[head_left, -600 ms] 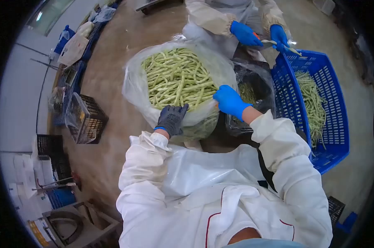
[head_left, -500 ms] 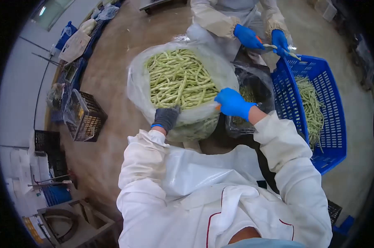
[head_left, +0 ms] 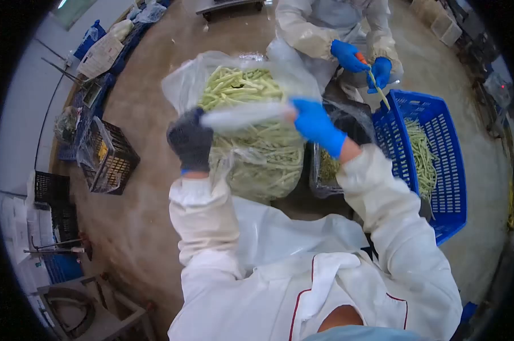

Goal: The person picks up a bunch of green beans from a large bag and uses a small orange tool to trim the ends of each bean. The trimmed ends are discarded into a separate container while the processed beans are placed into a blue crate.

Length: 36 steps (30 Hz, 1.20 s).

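Note:
A large clear plastic bag [head_left: 251, 184] full of long pale green beans [head_left: 240, 91] stands in front of me. My left hand [head_left: 191, 139], in a dark grey glove, is closed on the near left part of the bag's rim. Opposite it, my right hand [head_left: 319, 126], in a blue glove, is closed at the other end of the rim. The rim stretches as a blurred white band between both hands, raised over the beans. A small orange bit, smeared by motion, shows at my right fingertips.
Right of the bag is a dark plastic-lined crate [head_left: 328, 167] with green scraps. Beyond it, a blue basket [head_left: 460, 187] holds more beans. Across from me, a person's blue-gloved hands [head_left: 351, 55] hold a bean and an orange-handled tool. A black crate [head_left: 117, 159] sits at left.
Both my hands have lifted the bag's near rim up and away from me, over the beans. My left hand also shifted left. The other person's bean now points downward.

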Each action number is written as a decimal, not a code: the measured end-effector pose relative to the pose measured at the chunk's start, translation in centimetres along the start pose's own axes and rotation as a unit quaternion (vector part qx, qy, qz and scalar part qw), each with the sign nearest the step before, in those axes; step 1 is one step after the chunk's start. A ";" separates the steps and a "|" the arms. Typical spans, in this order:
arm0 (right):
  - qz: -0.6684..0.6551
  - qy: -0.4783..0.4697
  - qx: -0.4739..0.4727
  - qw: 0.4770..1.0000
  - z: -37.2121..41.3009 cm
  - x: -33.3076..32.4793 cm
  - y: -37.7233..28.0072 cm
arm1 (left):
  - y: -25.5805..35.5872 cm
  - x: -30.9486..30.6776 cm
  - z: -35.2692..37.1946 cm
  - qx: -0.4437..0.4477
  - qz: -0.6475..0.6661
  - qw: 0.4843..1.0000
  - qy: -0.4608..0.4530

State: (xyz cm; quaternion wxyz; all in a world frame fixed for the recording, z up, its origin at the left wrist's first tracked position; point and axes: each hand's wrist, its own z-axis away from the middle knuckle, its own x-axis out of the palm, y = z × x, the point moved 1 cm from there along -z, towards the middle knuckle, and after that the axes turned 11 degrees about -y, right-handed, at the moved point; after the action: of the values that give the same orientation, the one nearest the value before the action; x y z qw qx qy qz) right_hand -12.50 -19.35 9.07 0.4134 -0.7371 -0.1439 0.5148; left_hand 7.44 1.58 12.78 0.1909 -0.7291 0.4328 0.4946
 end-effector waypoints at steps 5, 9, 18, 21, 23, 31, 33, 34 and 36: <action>0.013 -0.136 0.061 0.989 6.9 3.6 3.5 | 0.1 0.6 4.0 0.043 0.013 0.956 -0.289; -0.007 -0.114 0.043 0.992 9.9 4.9 5.0 | 0.5 2.8 6.9 0.061 0.005 0.902 -0.427; 0.014 -0.126 -0.010 0.992 16.3 4.2 4.3 | 6.1 2.4 12.5 0.241 0.130 0.770 -0.576; 0.134 -0.161 -0.029 0.977 16.6 5.2 7.1 | 3.9 5.8 10.8 0.123 0.005 0.769 -0.627; 0.216 -0.210 -0.041 0.953 16.2 3.8 7.7 | 4.0 4.5 8.3 0.105 0.060 0.735 -0.668; 0.414 -0.309 0.024 0.856 17.2 -4.0 10.0 | 6.4 5.9 6.0 0.019 0.409 0.658 -0.631; 0.445 -0.390 0.048 0.805 17.1 -2.9 10.2 | 6.9 8.9 6.9 -0.068 0.357 0.647 -0.670; 0.444 -0.390 0.034 0.806 17.2 -2.3 9.7 | 7.9 9.3 6.7 0.093 0.224 0.761 -0.602; 0.438 -0.390 0.010 0.810 18.2 -0.8 8.6 | 9.9 9.8 6.4 0.167 0.091 0.853 -0.485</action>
State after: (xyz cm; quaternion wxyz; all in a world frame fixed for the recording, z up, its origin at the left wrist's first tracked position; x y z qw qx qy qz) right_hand -30.68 -16.79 0.72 0.0612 -0.4553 0.0502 0.8868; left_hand -2.89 -3.67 2.77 0.4495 -0.3109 0.4259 0.7210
